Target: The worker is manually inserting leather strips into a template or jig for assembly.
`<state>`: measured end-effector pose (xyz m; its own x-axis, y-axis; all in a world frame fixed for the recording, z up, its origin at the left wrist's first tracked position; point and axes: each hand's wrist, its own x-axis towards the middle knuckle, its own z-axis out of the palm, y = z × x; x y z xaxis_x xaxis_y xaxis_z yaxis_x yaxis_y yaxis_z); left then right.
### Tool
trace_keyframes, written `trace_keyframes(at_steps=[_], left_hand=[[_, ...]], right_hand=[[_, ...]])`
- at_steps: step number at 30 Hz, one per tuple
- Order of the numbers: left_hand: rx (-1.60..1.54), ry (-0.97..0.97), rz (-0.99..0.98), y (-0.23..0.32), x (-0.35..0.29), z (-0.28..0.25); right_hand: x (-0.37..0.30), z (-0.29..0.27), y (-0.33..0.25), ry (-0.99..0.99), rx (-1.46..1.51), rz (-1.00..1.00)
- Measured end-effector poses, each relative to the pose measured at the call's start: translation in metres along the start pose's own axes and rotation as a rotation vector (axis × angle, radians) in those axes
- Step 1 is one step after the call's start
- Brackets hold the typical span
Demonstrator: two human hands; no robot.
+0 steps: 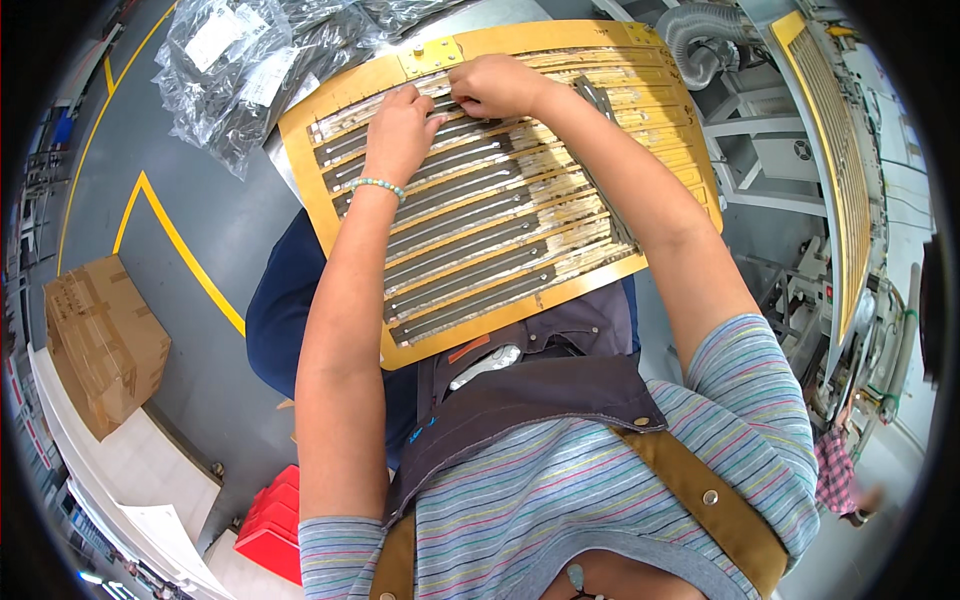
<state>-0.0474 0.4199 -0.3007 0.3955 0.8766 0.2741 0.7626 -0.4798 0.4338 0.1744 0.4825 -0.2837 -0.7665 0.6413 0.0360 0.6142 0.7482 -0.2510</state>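
A yellow slotted board (330,235) lies tilted across my lap, its rows partly filled with dark grey strips (450,215). At the board's far side, my left hand (400,135), with a beaded bracelet at the wrist, has its fingers bent and closed at a dark strip in one of the upper rows. Just right of it, my right hand (495,87) is curled with fingertips pinched down on the same row; its palm side is hidden. Several loose dark strips (618,225) lie crosswise on the board's right part, partly behind my right forearm.
Clear plastic bags with dark contents (225,70) sit beyond the board at the left. A cardboard box (108,340) and a red bin (272,525) stand left. Another slotted yellow board (830,150), a flexible duct (690,45) and a metal frame are right. A person in checked clothing (838,470) is far right.
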Motion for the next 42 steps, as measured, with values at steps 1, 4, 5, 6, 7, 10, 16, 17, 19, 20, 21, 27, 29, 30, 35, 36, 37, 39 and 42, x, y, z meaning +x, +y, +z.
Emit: trace_keyframes(at_steps=[1,4,5,6,7,10,16,17,19,20,21,27,29,30,35,36,37,39,42], left_hand=[[0.006,-0.013,0.002,0.002,0.001,0.000],[-0.030,-0.046,0.034,-0.003,-0.005,-0.003],[-0.027,-0.046,0.029,-0.008,-0.009,-0.003],[-0.043,-0.014,0.123,-0.011,-0.012,-0.002],[-0.057,0.014,0.217,-0.013,-0.014,-0.001],[-0.060,-0.004,0.254,-0.012,-0.014,0.007],[-0.087,-0.048,0.265,-0.007,-0.007,0.020],[-0.088,-0.049,0.266,-0.006,-0.004,0.022],[-0.167,-0.050,0.225,-0.003,0.004,0.031],[-0.172,-0.051,0.232,-0.001,0.006,0.035],[-0.178,-0.045,0.238,0.001,0.007,0.037],[-0.081,-0.067,0.271,0.009,0.006,0.037],[-0.046,-0.076,0.280,0.012,0.007,0.037],[-0.006,-0.062,0.301,0.012,0.007,0.039],[0.127,-0.014,0.357,0.023,0.011,0.045],[0.170,-0.019,0.350,0.027,0.012,0.047],[0.214,-0.025,0.344,0.030,0.013,0.049],[0.223,-0.011,0.341,0.038,0.014,0.052],[0.173,-0.012,0.292,0.038,0.008,0.049]], right_hand=[[-0.001,0.000,-0.002,-0.014,-0.086,-0.061],[-0.008,-0.007,-0.012,-0.019,-0.244,-0.102],[-0.013,-0.009,-0.017,-0.009,-0.314,-0.080],[-0.020,-0.012,-0.020,-0.009,-0.317,-0.082],[-0.028,-0.013,-0.022,0.047,-0.296,-0.032],[-0.060,-0.010,-0.024,0.210,-0.250,0.115],[-0.106,0.018,-0.043,0.432,-0.016,0.410],[-0.109,0.024,-0.045,0.497,0.033,0.438],[-0.115,0.037,-0.046,0.603,0.082,0.466],[-0.117,0.046,-0.049,0.655,0.052,0.472],[-0.115,0.050,-0.051,0.662,0.026,0.469],[-0.115,0.053,-0.052,0.672,0.009,0.482],[-0.115,0.053,-0.053,0.676,0.009,0.482],[-0.115,0.052,-0.053,0.676,0.010,0.484],[-0.113,0.052,-0.053,0.680,0.018,0.485],[-0.111,0.052,-0.053,0.678,0.020,0.485],[-0.110,0.053,-0.054,0.677,0.022,0.486],[-0.114,0.053,-0.052,0.677,0.015,0.493],[-0.116,0.055,-0.051,0.681,0.024,0.491]])
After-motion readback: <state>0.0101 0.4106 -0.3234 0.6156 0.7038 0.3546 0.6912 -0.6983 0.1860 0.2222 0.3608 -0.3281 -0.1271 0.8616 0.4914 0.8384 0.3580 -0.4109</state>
